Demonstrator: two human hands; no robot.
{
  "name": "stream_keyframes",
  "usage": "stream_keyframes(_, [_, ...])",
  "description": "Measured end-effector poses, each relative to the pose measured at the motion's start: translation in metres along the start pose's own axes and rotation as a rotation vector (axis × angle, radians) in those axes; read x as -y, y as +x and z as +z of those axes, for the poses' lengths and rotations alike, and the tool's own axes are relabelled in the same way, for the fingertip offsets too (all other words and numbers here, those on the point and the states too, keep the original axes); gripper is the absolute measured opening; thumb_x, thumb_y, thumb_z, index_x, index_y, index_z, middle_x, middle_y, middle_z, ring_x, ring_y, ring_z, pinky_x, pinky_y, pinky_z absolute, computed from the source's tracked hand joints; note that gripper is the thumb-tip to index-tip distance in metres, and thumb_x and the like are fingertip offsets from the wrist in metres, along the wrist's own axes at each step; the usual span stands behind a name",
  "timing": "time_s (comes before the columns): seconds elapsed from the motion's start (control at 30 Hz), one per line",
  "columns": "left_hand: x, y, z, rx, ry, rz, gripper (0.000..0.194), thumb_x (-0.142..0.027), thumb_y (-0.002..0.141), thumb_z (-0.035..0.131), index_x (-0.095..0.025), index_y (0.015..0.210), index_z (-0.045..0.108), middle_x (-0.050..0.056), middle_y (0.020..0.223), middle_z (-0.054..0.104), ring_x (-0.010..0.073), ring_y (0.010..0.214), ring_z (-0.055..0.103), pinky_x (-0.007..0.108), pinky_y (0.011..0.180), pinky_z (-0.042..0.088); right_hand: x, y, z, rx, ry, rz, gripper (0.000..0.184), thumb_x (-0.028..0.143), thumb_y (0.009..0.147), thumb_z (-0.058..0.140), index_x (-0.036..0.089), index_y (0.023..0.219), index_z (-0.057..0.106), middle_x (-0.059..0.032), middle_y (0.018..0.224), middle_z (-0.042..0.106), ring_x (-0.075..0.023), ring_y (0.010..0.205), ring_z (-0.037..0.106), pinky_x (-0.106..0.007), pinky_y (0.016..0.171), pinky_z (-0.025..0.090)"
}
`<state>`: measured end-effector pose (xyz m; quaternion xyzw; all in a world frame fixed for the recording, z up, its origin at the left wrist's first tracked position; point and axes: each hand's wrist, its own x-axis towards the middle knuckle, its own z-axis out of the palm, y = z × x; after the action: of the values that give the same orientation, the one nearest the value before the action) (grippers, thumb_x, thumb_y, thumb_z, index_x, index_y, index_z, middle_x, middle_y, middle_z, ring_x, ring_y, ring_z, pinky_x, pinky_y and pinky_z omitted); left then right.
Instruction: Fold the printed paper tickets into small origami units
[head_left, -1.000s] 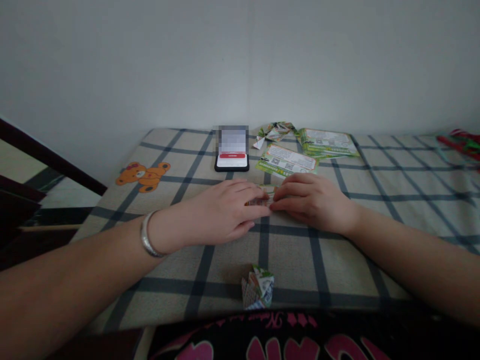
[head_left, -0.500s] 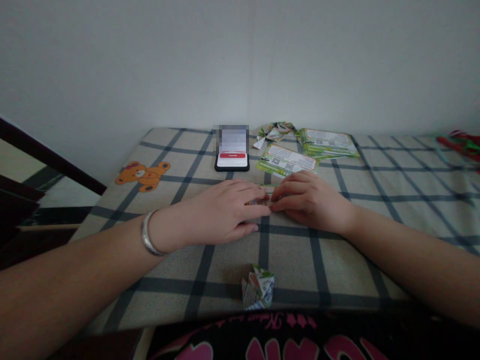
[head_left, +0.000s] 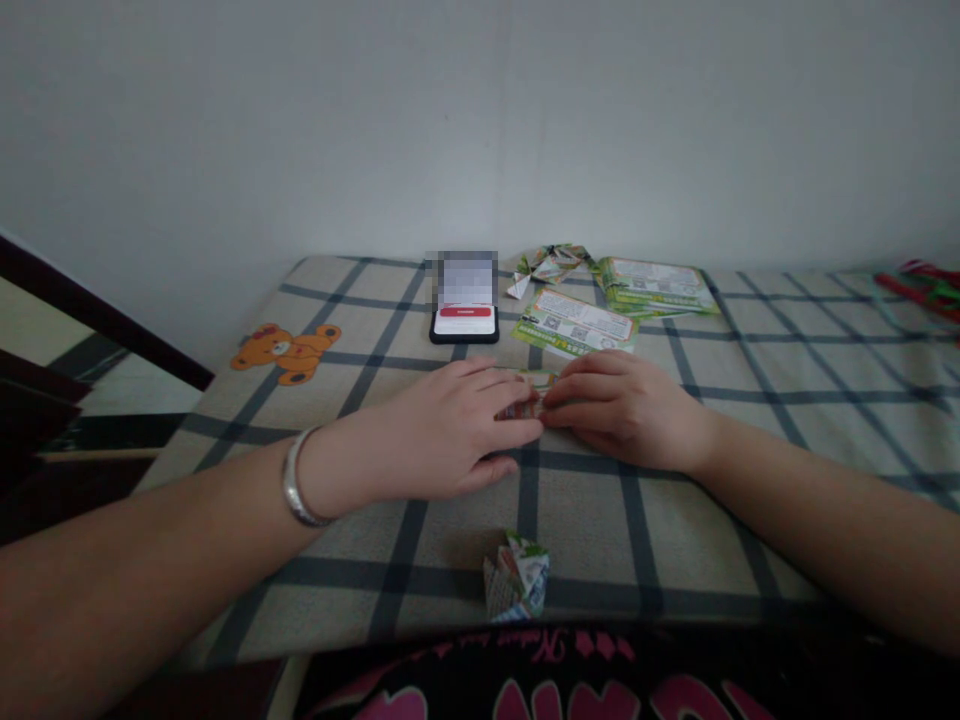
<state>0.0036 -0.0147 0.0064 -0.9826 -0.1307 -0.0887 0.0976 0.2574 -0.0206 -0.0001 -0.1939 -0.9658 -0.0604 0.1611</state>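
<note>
A printed piece of paper (head_left: 525, 408) lies on the tablecloth, mostly covered by my hands; its full shape and folds are hidden. My left hand (head_left: 457, 430), with a silver bangle at the wrist, rests palm down over the paper's left part, its fingers stretched out and slightly apart. At the paper's right side my right hand (head_left: 622, 410) has its fingers bent and pressed together on the edge. Nearer to me, a small folded paper piece (head_left: 517, 577) stands near the table's front edge.
A phone (head_left: 465, 325) with a lit screen stands beyond my hands. Right of it lie a printed leaflet (head_left: 577, 323), a folded paper chain (head_left: 551, 263) and a leaflet stack (head_left: 660, 287). A bear picture (head_left: 286, 352) is at left, red-green items (head_left: 926, 290) at far right.
Both hands have shifted slightly toward me, and a little more of the paper shows between them. The other things have stayed in place.
</note>
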Motion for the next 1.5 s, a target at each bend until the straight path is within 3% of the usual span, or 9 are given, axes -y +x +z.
stream_keyframes(0.37, [-0.003,0.002,-0.001,0.021,-0.003,-0.012,0.031,-0.037,0.087,0.058,-0.02,0.113,0.062,0.014,0.122,0.06,0.029,0.117,0.055,0.05,0.105,0.04,0.005,0.0,0.002,-0.051,-0.046,0.005,0.015,0.025,0.093,0.055,0.021,0.1,0.067,0.0007,0.102,0.072,-0.0195,0.098,0.061,-0.034,0.084,0.046])
stream_keyframes(0.8, [-0.006,0.003,-0.005,0.001,-0.043,-0.012,0.033,-0.026,0.082,0.056,-0.018,0.113,0.064,0.014,0.12,0.061,0.0289,0.114,0.056,0.047,0.101,0.045,0.004,-0.002,-0.008,0.059,-0.109,0.081,0.019,0.023,0.09,0.055,0.024,0.102,0.07,-0.0028,0.112,0.068,-0.0227,0.1,0.059,-0.036,0.082,0.045])
stream_keyframes(0.97, [-0.006,0.002,-0.005,0.014,-0.044,-0.013,0.033,-0.026,0.082,0.057,-0.018,0.113,0.063,0.014,0.12,0.061,0.0294,0.116,0.055,0.048,0.104,0.042,0.001,-0.006,-0.009,0.097,-0.11,0.17,0.02,0.021,0.085,0.059,0.025,0.1,0.071,-0.0023,0.116,0.068,-0.0208,0.091,0.063,-0.034,0.075,0.045])
stream_keyframes(1.5, [-0.005,0.002,-0.003,0.019,-0.062,-0.016,0.034,-0.024,0.082,0.057,-0.018,0.115,0.063,0.015,0.127,0.059,0.0299,0.118,0.055,0.05,0.105,0.041,-0.006,-0.008,-0.017,0.138,-0.127,0.213,0.02,0.018,0.085,0.055,0.02,0.095,0.072,-0.0053,0.1,0.071,-0.0195,0.086,0.063,-0.032,0.071,0.044])
